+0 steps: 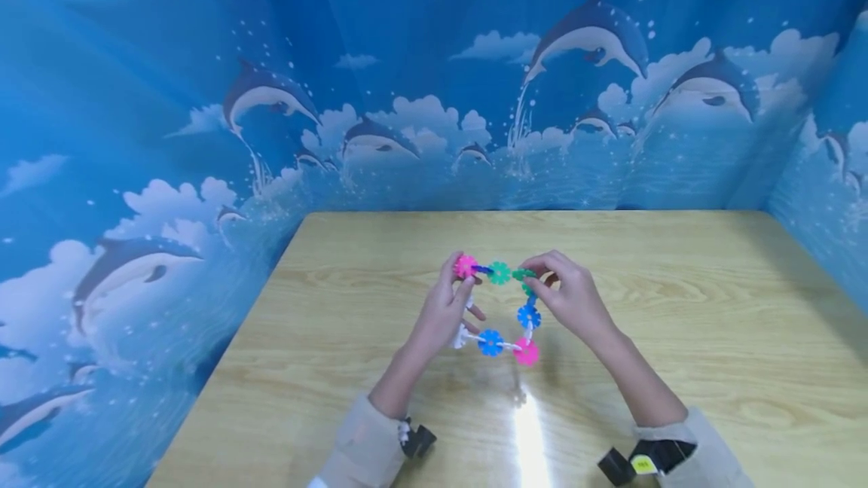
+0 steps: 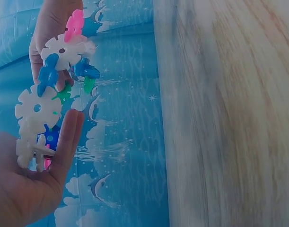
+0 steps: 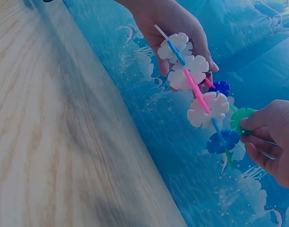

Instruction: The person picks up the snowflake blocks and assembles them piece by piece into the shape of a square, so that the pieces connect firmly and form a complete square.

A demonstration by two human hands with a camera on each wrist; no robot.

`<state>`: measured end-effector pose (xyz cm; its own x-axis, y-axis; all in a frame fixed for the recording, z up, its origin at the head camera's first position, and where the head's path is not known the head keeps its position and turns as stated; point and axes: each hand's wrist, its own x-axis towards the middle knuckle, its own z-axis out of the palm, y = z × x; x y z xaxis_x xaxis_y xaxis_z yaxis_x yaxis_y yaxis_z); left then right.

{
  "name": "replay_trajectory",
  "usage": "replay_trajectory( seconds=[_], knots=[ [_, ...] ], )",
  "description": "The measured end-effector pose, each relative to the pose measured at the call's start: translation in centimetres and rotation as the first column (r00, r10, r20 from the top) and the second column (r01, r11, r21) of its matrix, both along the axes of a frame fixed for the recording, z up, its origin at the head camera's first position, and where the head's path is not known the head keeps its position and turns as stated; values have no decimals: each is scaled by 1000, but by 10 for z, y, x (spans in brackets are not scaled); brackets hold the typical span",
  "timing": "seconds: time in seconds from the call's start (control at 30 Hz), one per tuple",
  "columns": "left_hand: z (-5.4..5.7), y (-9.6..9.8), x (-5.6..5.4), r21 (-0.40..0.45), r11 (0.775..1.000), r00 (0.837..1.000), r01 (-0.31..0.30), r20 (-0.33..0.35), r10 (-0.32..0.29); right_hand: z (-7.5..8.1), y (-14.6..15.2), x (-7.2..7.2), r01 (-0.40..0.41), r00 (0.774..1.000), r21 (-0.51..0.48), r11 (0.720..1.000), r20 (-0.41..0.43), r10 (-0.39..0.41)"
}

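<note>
A chain of flower-shaped interlocking plastic discs hangs between both hands above the table, bent into a loop. At its upper left the left hand (image 1: 437, 315) pinches a pink disc (image 1: 464, 266) between thumb and index finger, its other fingers spread inside the loop. The right hand (image 1: 576, 300) pinches a green disc (image 3: 241, 119) at the upper right with thumb and fingertips. Another green disc (image 1: 499, 272) sits between the hands. Blue discs (image 1: 490, 343), a lower pink disc (image 1: 526, 352) and white discs (image 2: 38, 108) make up the rest. Fingers hide whether the green pieces join.
Below the hands lies a light wood-grain table (image 1: 339, 300) with a bright reflection near its front. A blue curtain (image 1: 420, 44) printed with dolphins and clouds stands behind and at the sides. Each wrist carries a small black camera (image 1: 419, 440) on a strap.
</note>
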<state>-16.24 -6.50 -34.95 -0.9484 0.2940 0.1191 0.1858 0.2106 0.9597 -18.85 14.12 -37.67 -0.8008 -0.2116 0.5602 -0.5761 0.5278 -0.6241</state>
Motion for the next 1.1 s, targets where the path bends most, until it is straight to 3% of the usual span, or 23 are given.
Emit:
replay_trajectory(
  seconds=[1.1],
  knots=[
    [-4, 1, -1, 10, 1000, 1000, 1, 6, -1, -2, -6, 3, -19, 997, 56, 998, -69, 23]
  ],
)
